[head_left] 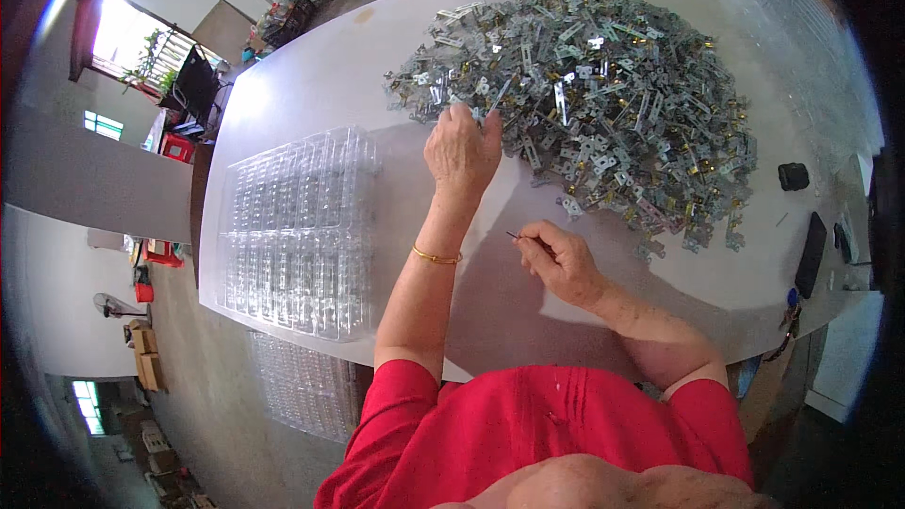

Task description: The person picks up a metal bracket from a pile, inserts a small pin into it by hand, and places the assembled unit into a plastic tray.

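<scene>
A large heap of small silver metal parts (613, 113), some with brass-coloured pieces, covers the far middle and right of the white table. My left hand (462, 146), with a gold bangle at the wrist, is at the heap's near left edge. Its fingers are bent and its thumb stands opposite them, around a small metal part that is mostly hidden. Nearer to me, my right hand (563, 262) is closed just off the heap's near edge. A thin dark tip (514, 235) pokes out between its thumb and fingers; the rest is hidden in the hand.
Clear plastic compartment trays (297, 236) lie at the table's left, with more trays (302, 386) below the table edge. Clear plastic sheets or trays (811, 66) are at the far right. A small black object (794, 176) and a long black one (810, 254) lie on the right side.
</scene>
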`<state>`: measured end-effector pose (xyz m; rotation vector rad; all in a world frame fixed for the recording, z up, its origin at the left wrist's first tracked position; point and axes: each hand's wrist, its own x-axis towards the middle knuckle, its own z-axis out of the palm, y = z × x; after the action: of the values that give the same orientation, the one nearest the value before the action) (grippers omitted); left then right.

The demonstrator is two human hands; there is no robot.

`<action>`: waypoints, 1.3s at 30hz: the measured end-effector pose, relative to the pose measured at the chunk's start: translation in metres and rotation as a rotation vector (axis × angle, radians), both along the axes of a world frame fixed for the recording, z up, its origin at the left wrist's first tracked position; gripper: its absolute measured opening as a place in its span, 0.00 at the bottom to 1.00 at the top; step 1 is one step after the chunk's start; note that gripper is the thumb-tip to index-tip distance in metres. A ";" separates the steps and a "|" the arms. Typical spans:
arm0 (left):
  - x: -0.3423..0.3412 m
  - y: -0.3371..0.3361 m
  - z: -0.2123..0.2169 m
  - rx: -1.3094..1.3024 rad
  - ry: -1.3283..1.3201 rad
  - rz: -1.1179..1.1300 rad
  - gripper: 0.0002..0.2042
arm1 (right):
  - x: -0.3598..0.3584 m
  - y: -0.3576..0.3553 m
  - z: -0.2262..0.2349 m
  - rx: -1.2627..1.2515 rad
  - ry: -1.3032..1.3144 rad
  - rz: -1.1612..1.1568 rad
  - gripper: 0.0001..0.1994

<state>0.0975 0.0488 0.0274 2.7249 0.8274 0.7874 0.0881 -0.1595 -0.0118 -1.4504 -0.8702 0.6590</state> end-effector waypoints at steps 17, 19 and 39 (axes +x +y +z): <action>-0.021 -0.013 -0.002 0.237 -0.029 0.030 0.07 | 0.000 -0.001 -0.002 0.008 -0.048 -0.039 0.04; -0.028 -0.017 -0.004 0.269 -0.076 0.023 0.08 | 0.000 0.000 -0.002 0.010 -0.063 -0.050 0.04; -0.042 -0.012 -0.021 0.303 -0.276 -0.052 0.08 | -0.003 0.001 -0.004 0.019 -0.034 -0.043 0.05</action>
<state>0.0552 0.0371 0.0064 2.7788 0.6172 1.3372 0.0855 -0.1586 -0.0158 -1.4627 -0.8666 0.5937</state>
